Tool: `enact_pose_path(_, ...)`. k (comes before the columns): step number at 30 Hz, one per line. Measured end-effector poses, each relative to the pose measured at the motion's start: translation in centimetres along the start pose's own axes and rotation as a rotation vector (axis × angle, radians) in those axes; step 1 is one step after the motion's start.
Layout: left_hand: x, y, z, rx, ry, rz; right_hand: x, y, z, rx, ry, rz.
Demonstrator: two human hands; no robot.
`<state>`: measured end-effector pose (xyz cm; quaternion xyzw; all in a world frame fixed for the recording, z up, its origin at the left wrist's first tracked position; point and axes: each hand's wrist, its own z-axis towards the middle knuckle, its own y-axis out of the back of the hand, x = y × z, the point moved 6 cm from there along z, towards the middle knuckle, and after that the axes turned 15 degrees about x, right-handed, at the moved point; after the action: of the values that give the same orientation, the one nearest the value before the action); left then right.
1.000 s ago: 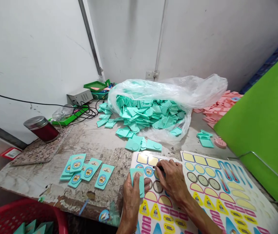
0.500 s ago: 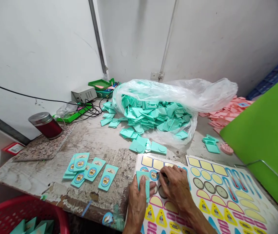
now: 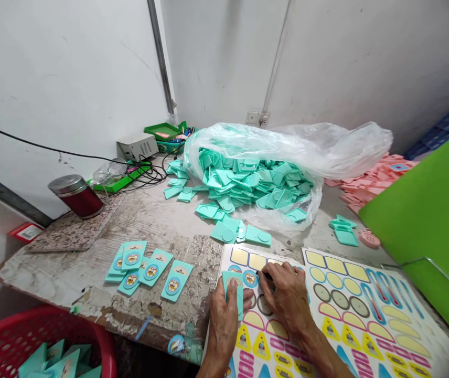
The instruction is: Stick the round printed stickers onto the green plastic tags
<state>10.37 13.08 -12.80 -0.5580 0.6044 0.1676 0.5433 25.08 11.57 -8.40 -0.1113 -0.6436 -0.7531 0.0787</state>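
My left hand (image 3: 224, 317) grips a teal plastic piece (image 3: 237, 289), its thumb across the front, above the left sticker sheet (image 3: 244, 255). Beside it, my right hand (image 3: 285, 294) is bent over the same sheet, fingertips pinched at the edge of a round blue sticker (image 3: 250, 278) with a yellow picture. Whether that sticker has lifted is too small to tell. A second sticker sheet (image 3: 382, 283) lies to the right. On the table's left, several teal pieces with round stickers (image 3: 171, 286) lie loosely overlapped.
Behind the sheets, many teal pieces (image 3: 244, 178) spill from a clear plastic bag (image 3: 327, 147). Pink pieces (image 3: 382, 178) are piled behind a green panel (image 3: 425, 220). A red flask (image 3: 81, 199) stands at left, and a red basket (image 3: 106, 341) with teal pieces sits below the table edge.
The view has shifted slightly. Both hands stay almost in place, the left still gripping the teal piece and the right at the round sticker.
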Motion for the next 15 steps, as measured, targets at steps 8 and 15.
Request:
enact_pose_path(8,0.00,-0.08,-0.14,-0.006,-0.002,-0.007,-0.27,-0.35,0.15,0.025,0.018,0.099)
enact_pose_path(15,-0.26,-0.38,-0.17,0.042,-0.040,-0.032,0.65,0.31,-0.51,-0.139,0.122,0.078)
